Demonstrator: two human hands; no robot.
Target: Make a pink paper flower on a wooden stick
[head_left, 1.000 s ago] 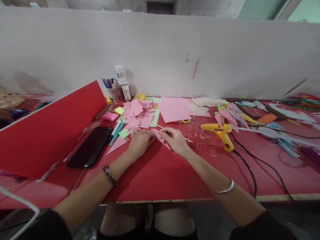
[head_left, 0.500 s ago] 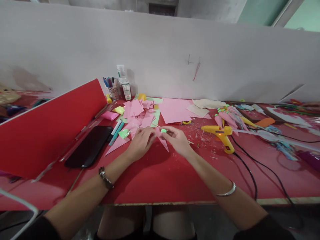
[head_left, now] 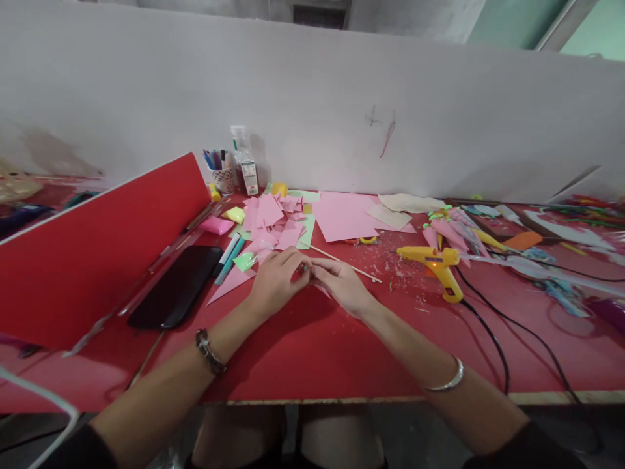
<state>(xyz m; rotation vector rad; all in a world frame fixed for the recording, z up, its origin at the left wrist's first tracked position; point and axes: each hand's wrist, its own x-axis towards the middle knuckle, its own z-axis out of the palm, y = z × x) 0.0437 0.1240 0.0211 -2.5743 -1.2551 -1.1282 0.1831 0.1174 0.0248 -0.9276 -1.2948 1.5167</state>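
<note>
My left hand (head_left: 279,280) and my right hand (head_left: 342,284) meet over the red table (head_left: 317,358), with fingertips pinched together around something small that they mostly hide. A bit of pink paper (head_left: 322,290) shows beneath my right fingers; whether it is held or lies on the table, I cannot tell. Behind the hands a thin wooden stick (head_left: 342,262) lies slantwise. Left of my left hand are a pink paper triangle (head_left: 231,285) and a bright green packet (head_left: 245,261).
A yellow glue gun (head_left: 435,264) with a black cable lies at the right, near pink cones (head_left: 445,229). Left stand a black phone (head_left: 176,286), markers (head_left: 229,259) and a red board (head_left: 107,241). Behind are pink sheets (head_left: 342,218), a bottle (head_left: 246,166) and a pen cup (head_left: 223,179).
The bright green piece at my right fingertips is no longer visible, and the pink piece is mostly covered. Both hands have drawn together, and more of the wooden stick shows behind them.
</note>
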